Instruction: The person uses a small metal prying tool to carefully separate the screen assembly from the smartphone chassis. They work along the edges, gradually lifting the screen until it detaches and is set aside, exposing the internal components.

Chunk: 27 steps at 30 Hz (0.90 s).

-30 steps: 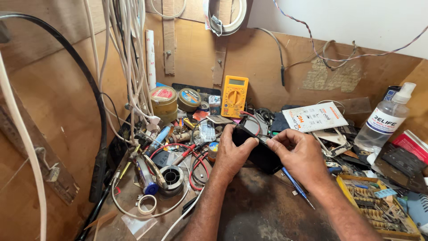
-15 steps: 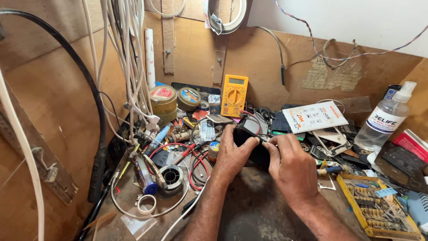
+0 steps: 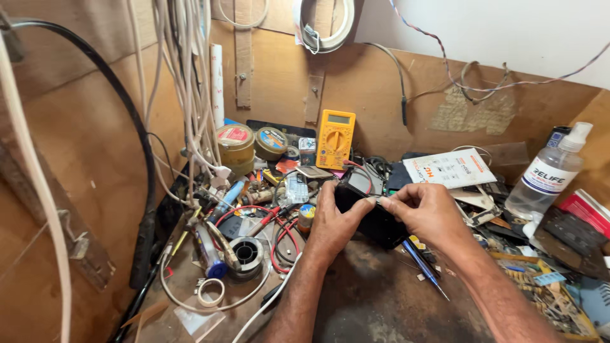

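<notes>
A small black box-shaped device point(image 3: 372, 216) sits between both hands over the dark bench top point(image 3: 381, 298). My left hand point(image 3: 333, 222) wraps its left side, thumb lying along the top edge. My right hand point(image 3: 426, 213) pinches the upper edge of the device with thumb and forefinger, fingertips almost meeting the left thumb. Red wires point(image 3: 279, 232) trail off beside the left hand. Much of the device is hidden by my fingers.
A yellow multimeter point(image 3: 335, 138) leans on the back board. Tape rolls point(image 3: 236, 141), a solder spool point(image 3: 244, 253) and a blue pen point(image 3: 424, 268) lie around. A clear spray bottle point(image 3: 551, 171) stands right, a parts tray point(image 3: 559, 298) front right. White cables point(image 3: 190, 95) hang left.
My right hand has moved up and left onto the top edge of the black device, closing in on the left thumb. The left hand has kept its grip.
</notes>
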Each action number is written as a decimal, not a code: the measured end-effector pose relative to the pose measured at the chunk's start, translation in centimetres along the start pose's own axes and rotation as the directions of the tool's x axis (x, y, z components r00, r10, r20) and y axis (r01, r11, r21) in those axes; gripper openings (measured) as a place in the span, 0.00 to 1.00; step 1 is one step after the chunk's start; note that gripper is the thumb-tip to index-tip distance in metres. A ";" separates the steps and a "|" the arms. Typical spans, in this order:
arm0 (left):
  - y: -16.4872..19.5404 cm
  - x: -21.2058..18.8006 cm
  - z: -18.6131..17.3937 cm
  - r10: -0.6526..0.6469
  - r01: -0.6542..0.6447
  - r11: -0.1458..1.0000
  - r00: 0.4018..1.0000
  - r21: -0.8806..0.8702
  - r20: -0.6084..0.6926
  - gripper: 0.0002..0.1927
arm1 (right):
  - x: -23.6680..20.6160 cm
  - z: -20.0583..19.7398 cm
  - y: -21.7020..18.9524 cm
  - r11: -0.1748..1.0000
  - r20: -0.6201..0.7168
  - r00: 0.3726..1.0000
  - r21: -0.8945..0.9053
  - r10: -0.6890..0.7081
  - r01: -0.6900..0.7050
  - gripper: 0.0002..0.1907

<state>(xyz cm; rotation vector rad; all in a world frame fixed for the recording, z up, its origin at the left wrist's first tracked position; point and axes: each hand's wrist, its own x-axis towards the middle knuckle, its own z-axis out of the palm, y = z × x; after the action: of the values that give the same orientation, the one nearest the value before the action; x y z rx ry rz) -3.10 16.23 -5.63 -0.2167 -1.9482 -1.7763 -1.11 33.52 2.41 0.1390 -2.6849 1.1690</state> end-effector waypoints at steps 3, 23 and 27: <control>0.1 -0.3 0.0 -0.023 0.025 0.996 0.999 -0.080 0.027 0.32 | -0.1 -0.1 0.1 1.000 0.007 1.000 -0.025 -0.016 0.017 0.14; 0.6 -0.5 0.4 0.073 -0.073 0.995 0.997 -0.063 0.002 0.30 | -3.1 -0.3 -2.8 0.969 -0.137 0.988 -0.245 -0.065 0.030 0.14; 0.7 -0.6 0.7 0.007 -0.004 0.995 1.000 -0.101 0.030 0.28 | -3.0 -1.2 -3.1 0.974 -0.087 0.995 -0.220 0.041 -0.060 0.15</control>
<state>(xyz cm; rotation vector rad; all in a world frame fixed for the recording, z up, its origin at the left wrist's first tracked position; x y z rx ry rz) -2.50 17.15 -5.34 -0.2843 -1.8780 -1.8800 2.50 32.27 4.74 -0.0124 -2.7365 0.8580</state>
